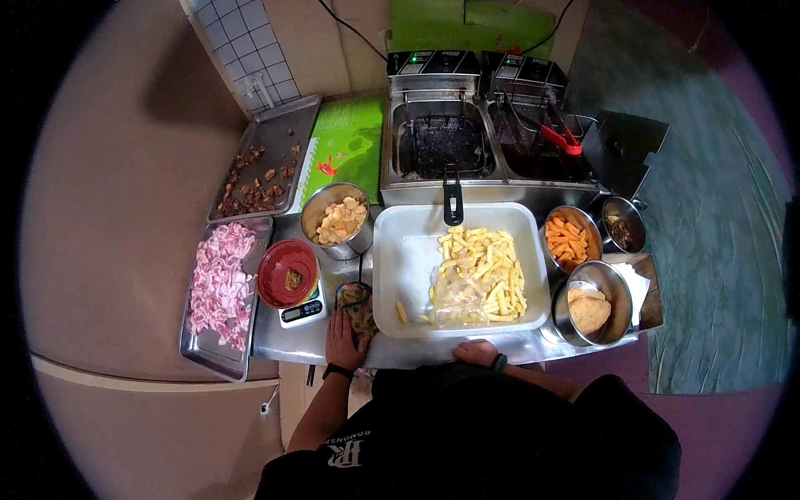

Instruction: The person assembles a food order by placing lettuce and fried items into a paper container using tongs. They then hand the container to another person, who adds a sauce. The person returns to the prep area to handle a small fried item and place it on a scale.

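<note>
My left hand [342, 340] lies flat at the counter's front edge, fingers stretched out, beside and partly over a patterned cloth item [357, 308]. At the same edge rests my right hand [477, 352], just below the white tub [400, 225]; its fingers are too small and tucked in to make out. Pale french fries [492, 267] fill the tub's right side, with a clear plastic bag [460, 300] lying on them. Left of the cloth, a digital kitchen scale [304, 312] carries a red bowl [275, 268] with some brown food in it.
Behind the tub stands a double deep fryer [442, 187] with a black-handled basket [452, 200] and red-handled tongs [562, 140]. Steel pots hold nuggets [342, 221], orange sticks [568, 242] and breaded patties [588, 312]. Trays of raw pink meat [223, 283] and browned pieces [250, 187] lie left.
</note>
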`<state>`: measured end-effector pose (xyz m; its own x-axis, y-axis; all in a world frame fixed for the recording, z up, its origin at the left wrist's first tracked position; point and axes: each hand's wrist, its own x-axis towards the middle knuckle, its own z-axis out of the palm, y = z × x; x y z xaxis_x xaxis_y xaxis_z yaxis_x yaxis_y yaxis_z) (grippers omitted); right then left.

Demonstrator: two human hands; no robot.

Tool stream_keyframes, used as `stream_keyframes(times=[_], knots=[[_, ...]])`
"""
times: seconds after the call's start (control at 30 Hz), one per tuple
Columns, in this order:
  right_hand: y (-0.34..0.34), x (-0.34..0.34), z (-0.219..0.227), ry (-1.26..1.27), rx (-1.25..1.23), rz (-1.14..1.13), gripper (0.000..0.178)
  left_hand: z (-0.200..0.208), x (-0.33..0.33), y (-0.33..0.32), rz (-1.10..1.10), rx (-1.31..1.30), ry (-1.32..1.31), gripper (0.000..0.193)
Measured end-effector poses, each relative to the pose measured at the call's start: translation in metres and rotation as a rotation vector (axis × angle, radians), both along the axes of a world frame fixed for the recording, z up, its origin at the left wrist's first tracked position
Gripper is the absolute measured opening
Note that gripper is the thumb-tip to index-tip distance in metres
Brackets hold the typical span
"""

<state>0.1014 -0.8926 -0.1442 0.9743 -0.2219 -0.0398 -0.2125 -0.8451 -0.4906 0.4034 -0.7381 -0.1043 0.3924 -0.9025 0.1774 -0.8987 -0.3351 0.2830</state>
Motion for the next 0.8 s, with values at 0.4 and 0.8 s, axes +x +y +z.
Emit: stream_keyframes(times=[0.4,0.8], knots=[[0.005,0.004,0.013,-0.100,0.085,-0.070,0.021,-0.010,0.003,0.002,-0.002,-0.003,-0.033,0.072],[0.009,0.004,-0.010,-0.149,-0.065,-0.133,0.026,-0.009,0.002,0.003,-0.004,-0.027,-0.026,0.073]])
